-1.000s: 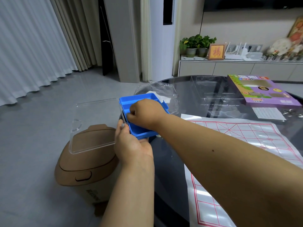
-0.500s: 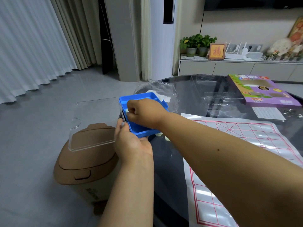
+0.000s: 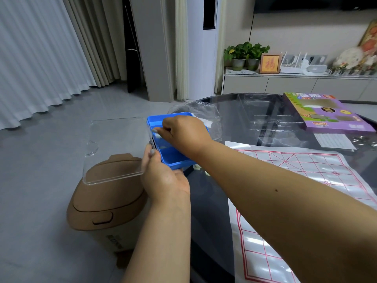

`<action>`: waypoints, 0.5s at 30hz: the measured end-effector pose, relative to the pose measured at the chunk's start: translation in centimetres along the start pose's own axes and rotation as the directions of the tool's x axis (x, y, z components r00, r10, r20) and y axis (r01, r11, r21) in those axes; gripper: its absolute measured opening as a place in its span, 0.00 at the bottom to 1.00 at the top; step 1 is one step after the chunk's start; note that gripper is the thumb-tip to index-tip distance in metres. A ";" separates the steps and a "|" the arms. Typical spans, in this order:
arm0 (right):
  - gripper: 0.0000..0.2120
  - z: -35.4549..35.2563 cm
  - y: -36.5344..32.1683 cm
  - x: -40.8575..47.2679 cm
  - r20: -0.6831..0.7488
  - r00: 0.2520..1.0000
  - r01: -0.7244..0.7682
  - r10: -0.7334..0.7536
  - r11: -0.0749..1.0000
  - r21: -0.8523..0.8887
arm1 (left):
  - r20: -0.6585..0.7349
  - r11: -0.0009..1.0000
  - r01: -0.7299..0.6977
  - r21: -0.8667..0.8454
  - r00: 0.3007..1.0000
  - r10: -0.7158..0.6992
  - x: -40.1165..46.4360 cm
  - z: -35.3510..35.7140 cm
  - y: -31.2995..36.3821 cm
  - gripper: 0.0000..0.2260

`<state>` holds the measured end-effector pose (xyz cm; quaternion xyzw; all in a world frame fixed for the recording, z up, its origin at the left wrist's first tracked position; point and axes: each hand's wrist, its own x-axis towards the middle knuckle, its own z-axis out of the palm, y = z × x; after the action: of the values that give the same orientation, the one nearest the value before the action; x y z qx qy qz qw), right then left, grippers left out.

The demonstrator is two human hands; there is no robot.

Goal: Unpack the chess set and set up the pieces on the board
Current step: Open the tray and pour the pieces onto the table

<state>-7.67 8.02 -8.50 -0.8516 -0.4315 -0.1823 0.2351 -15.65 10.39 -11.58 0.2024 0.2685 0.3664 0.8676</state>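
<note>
Left hand [image 3: 163, 178] grips the tray [image 3: 173, 156]; right hand [image 3: 183, 133] pinches inside it. Board [image 3: 306, 180], rightward, bears no pieces.

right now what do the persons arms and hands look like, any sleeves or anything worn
Both forearms are bare as far as the frame shows: no sleeves, watch, bracelets or rings in view. The left hand has pale polished nails, seen on its thumb. The right hand shows the same pale polish on a fingertip. A small dark mole marks the right forearm.
</note>
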 end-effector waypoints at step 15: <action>0.28 1.3 7.7 -2.9 0.019 0.783 -0.588 0.622 0.728 0.352 | -0.081 0.994 -0.078 0.081 0.993 0.085 3.5 -3.3 3.8 0.18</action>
<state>-2.89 2.86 -12.91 -0.8815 -0.1427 -0.0612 0.4460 -17.65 16.03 -13.17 0.2313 0.3106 0.3991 0.8311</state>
